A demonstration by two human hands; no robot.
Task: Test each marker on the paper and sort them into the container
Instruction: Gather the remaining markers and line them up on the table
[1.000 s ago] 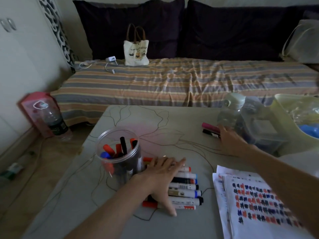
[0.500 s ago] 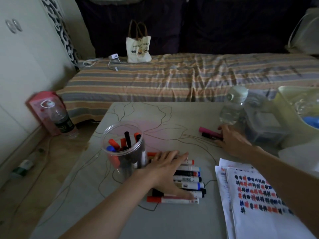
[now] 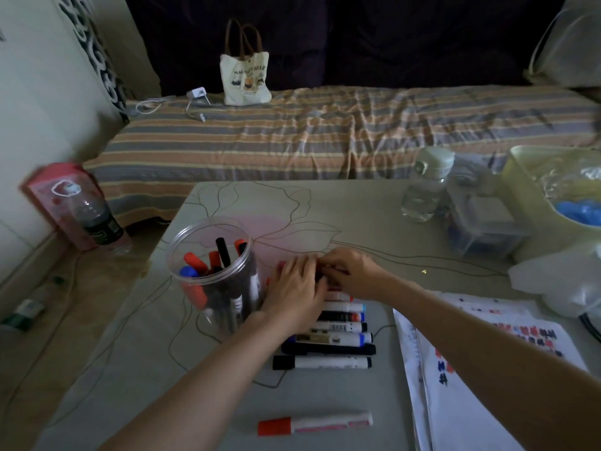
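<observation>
Head view: the right hand has come over from the bottle to meet the left hand atop the marker row beside the jar. Its fingers seem to pinch a marker; the left's lie flat. One red marker now lies apart, nearer. The paper waits untouched, so testing comes next.

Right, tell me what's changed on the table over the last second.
The right hand has left the two markers beside the clear water bottle and come across to the far end of the marker row, meeting the left hand; it seems to have brought them, but they are hidden. One red-capped white marker now lies apart, nearer the person. The clear plastic jar of markers and the test paper stayed.
</observation>
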